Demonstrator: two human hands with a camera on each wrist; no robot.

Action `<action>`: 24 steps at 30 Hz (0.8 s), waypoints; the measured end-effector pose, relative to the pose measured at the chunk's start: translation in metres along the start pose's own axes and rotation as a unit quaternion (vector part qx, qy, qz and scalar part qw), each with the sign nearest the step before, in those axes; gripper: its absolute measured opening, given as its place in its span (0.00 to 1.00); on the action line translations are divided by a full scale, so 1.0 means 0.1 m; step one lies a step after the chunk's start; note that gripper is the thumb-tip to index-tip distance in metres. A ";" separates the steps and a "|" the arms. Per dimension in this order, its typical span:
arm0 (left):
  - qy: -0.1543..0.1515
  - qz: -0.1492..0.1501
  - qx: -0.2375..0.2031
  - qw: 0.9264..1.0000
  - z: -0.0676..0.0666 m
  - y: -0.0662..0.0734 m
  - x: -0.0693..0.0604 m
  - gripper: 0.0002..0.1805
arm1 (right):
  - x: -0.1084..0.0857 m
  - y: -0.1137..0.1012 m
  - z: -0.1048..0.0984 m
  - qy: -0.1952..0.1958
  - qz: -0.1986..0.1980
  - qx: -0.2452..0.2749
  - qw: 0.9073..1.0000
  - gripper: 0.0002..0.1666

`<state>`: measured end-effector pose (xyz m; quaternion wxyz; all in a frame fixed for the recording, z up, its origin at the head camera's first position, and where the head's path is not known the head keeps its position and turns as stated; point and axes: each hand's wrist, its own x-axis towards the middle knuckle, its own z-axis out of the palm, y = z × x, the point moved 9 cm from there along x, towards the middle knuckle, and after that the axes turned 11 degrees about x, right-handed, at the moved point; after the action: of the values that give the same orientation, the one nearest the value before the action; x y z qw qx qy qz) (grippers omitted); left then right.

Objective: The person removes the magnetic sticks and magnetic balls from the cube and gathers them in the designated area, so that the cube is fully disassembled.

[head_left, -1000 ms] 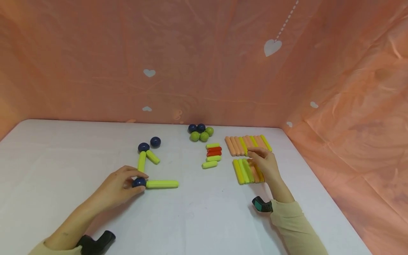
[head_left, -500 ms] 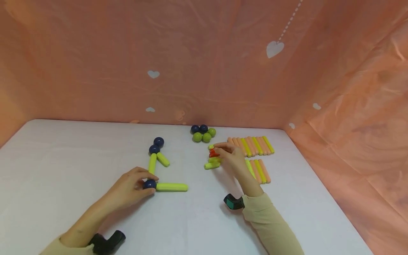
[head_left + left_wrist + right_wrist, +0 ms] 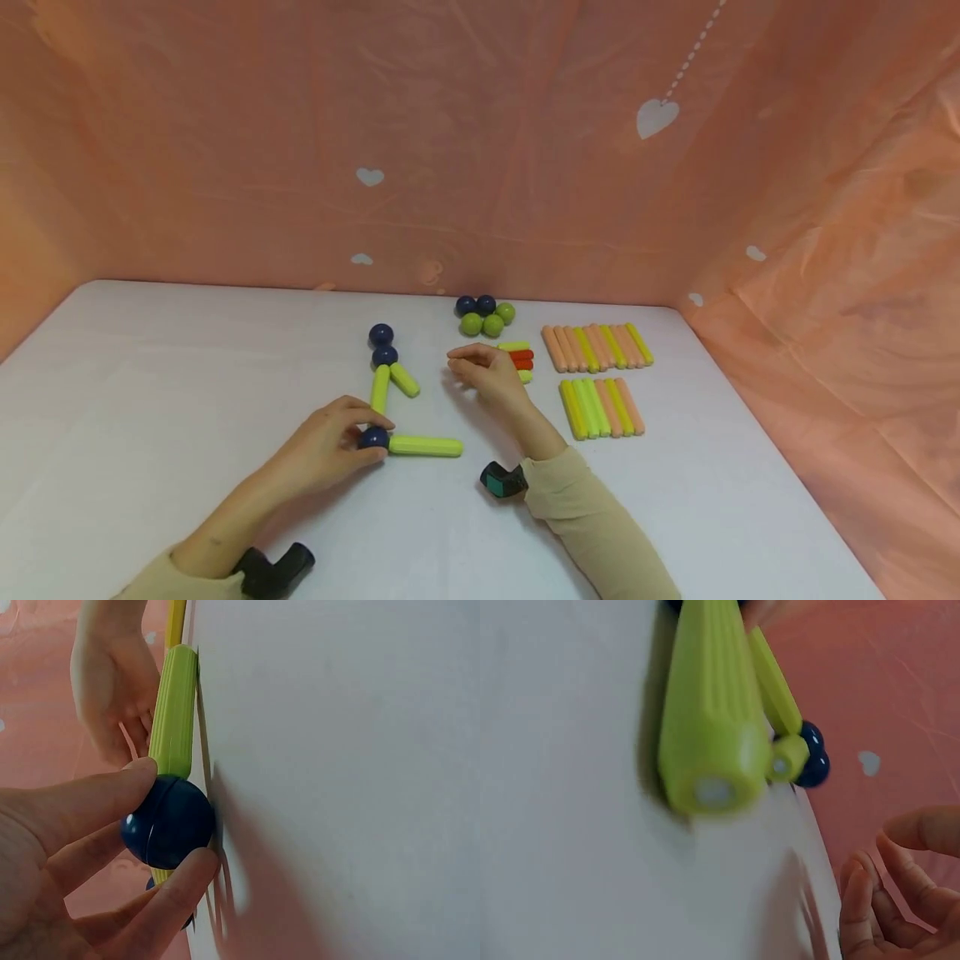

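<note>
My left hand (image 3: 330, 446) pinches a dark blue ball (image 3: 169, 821) between thumb and fingers. A long lime-green ribbed stick (image 3: 426, 447) extends rightward from this ball. Another green stick (image 3: 380, 388) runs back from it to a second blue ball (image 3: 385, 356), where a short green stick (image 3: 405, 380) also joins at an angle. Directly behind, a further blue ball (image 3: 381, 335) appears to touch the second one. Right of this figure, my right hand (image 3: 491, 379) hovers with loosely bent fingers and nothing visible in them. It partly hides the short red sticks (image 3: 522, 360) and green ones.
Blue and green balls (image 3: 486, 315) cluster at the table's back. Two rows of longer sticks lie at the right, a peach and yellow back row (image 3: 597, 347) and a mixed front row (image 3: 602, 408). An orange curtain (image 3: 450, 167) hangs behind the white table (image 3: 225, 358).
My right hand has swept left from the long stick rows, past the short sticks. My left hand has shifted the joined figure rightward, bringing its back ball up to the separate blue ball.
</note>
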<state>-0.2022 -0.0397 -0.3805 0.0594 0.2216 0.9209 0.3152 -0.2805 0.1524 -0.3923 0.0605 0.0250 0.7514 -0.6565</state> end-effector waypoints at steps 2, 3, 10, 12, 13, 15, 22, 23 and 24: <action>0.000 -0.003 0.003 1.000 0.00 0.00 0.00 0.15 | 0.01 0.01 0.09 -0.013 0.002 -0.008 1.000 0.13; 0.000 -0.003 0.005 1.000 0.00 0.00 0.00 0.15 | 0.01 0.01 0.14 -0.020 0.001 -0.013 1.000 0.13; -0.004 -0.007 0.002 1.000 0.01 0.01 0.00 0.15 | 0.05 0.04 0.46 -0.070 0.014 -0.049 0.996 0.15; -0.005 -0.006 0.001 1.000 0.01 0.01 0.00 0.15 | 0.05 0.04 0.52 -0.077 0.013 -0.068 0.995 0.15; -0.005 -0.005 0.001 1.000 0.02 0.01 0.00 0.15 | 0.06 0.04 0.55 -0.079 0.014 -0.074 0.994 0.16; -0.004 -0.003 -0.001 1.000 0.02 0.01 0.00 0.15 | 0.07 0.04 0.58 -0.078 0.017 -0.081 0.994 0.16; 0.002 0.007 0.003 1.000 0.01 0.02 0.00 0.14 | 0.09 0.03 0.65 -0.071 -0.011 -0.101 0.992 0.16; 0.003 0.008 0.003 1.000 0.01 0.02 0.00 0.14 | 0.08 0.02 0.65 -0.072 -0.015 -0.104 0.992 0.16; 0.004 0.008 0.003 1.000 0.00 0.02 -0.01 0.14 | 0.08 0.01 0.66 -0.072 -0.019 -0.108 0.991 0.16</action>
<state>-0.2008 -0.0383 -0.3794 0.0523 0.2283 0.9203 0.3135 -0.2848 0.0868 -0.4033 0.1043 -0.0434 0.8118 -0.5729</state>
